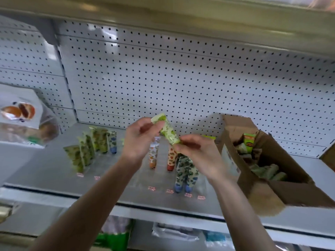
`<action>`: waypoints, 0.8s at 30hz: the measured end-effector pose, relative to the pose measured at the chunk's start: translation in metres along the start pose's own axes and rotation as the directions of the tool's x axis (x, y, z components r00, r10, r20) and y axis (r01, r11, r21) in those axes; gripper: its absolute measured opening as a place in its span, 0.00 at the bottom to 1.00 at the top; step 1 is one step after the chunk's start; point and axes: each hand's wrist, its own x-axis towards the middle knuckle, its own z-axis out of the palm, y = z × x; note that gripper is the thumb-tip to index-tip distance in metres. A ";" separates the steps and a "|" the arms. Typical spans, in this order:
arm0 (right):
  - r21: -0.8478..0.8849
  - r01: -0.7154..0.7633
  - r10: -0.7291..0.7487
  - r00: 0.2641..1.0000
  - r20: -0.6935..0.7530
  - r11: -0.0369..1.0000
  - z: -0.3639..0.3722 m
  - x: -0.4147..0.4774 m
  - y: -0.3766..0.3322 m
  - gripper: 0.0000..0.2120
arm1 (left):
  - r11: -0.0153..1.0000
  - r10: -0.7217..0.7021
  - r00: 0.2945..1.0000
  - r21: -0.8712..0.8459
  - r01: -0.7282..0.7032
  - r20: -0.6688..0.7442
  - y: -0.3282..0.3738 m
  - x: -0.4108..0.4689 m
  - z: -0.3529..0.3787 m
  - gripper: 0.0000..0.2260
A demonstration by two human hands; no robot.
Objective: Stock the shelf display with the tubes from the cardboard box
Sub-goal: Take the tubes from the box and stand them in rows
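A: What are your hands on at this moment?

B: You pinch a green tube [167, 130] at both ends. Your left hand [138, 140] closes thumb and fingertips on its flat crimped end, up and to the left; your right hand [196, 153] closes on the lower end, down and to the right. The tube lies tilted between them, above the shelf [54, 165], not touching it.

A: And under the tube?

B: Just below your hands stand an orange-capped tube [153, 156] and a red-capped tube [171, 160], caps down. In front of your right hand two blue-capped tubes [184, 173] stand close together, also caps down. Small red price tags [152, 188] sit along the front edge of the shelf.

A: Further out?

B: To the left a row of green tubes [85, 151] stands in a slanted line, with one blue-patterned tube [112, 142] at its back end. To the right the open cardboard box [233, 160] rests on the same shelf, with more green tubes lying inside; how many you cannot tell. Behind all runs a white pegboard wall [181, 78]. At far left a blurred packet of baked goods [20, 113] shows.
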 end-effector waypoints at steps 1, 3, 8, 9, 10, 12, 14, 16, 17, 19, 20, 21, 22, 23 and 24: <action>0.017 0.014 -0.014 1.000 0.007 1.000 0.009 0.001 -0.002 0.08 | 1.000 0.012 1.000 0.009 -0.012 0.000 0.002 0.003 -0.008 0.04; 0.052 0.037 -0.038 0.999 0.010 0.998 0.028 0.004 -0.005 0.09 | 0.999 0.031 1.000 0.027 -0.031 0.005 0.007 0.008 -0.025 0.04; 0.105 0.032 -0.036 0.998 0.041 0.994 0.075 0.011 -0.004 0.09 | 0.985 0.075 0.994 0.150 -0.086 0.076 0.011 0.022 -0.068 0.08; 0.113 0.023 -0.028 0.998 0.049 0.993 0.085 0.013 -0.001 0.08 | 0.981 0.065 0.993 0.175 -0.081 0.095 0.011 0.024 -0.076 0.09; 0.106 0.014 -0.020 0.999 0.051 0.994 0.094 0.016 0.003 0.06 | 0.979 0.046 0.992 0.193 -0.068 0.114 0.010 0.026 -0.083 0.08; 0.057 -0.005 0.002 0.999 0.050 0.998 0.111 0.021 0.011 0.05 | 0.975 0.014 0.988 0.219 -0.048 0.155 0.008 0.029 -0.095 0.04; 0.041 -0.033 0.030 0.998 0.051 0.999 0.126 0.025 0.018 0.06 | 0.964 0.021 0.980 0.257 -0.072 0.196 0.005 0.031 -0.105 0.02; 0.070 -0.048 0.044 0.998 0.051 0.996 0.138 0.027 0.025 0.07 | 0.935 0.037 0.974 0.336 -0.113 0.225 0.001 0.035 -0.114 0.03; 0.072 -0.054 0.051 0.997 0.049 0.996 0.143 0.028 0.027 0.07 | 0.912 0.031 0.970 0.391 -0.126 0.240 -0.002 0.038 -0.118 0.03; 0.052 -0.069 0.066 0.997 0.050 0.996 0.151 0.030 0.034 0.08 | 0.852 0.003 0.962 0.502 -0.146 0.274 -0.008 0.043 -0.125 0.03; 0.045 -0.078 0.076 0.996 0.047 0.996 0.154 0.031 0.037 0.08 | 0.832 -0.008 0.957 0.534 -0.154 0.289 -0.012 0.046 -0.127 0.04; 0.035 -0.087 0.086 0.996 0.039 0.996 0.158 0.032 0.040 0.09 | 0.820 -0.010 0.954 0.548 -0.164 0.301 -0.016 0.047 -0.129 0.03; 0.022 -0.099 0.098 0.995 0.027 0.995 0.161 0.033 0.044 0.09 | 0.810 -0.007 0.952 0.561 -0.174 0.306 -0.019 0.048 -0.129 0.02; 0.009 -0.110 0.110 0.994 0.017 0.994 0.164 0.034 0.047 0.09 | 0.792 -0.004 0.952 0.582 -0.183 0.306 -0.021 0.049 -0.130 0.03; -0.004 -0.122 0.122 0.993 0.011 0.993 0.167 0.036 0.051 0.09 | 0.776 -0.009 0.952 0.602 -0.186 0.306 -0.024 0.050 -0.130 0.03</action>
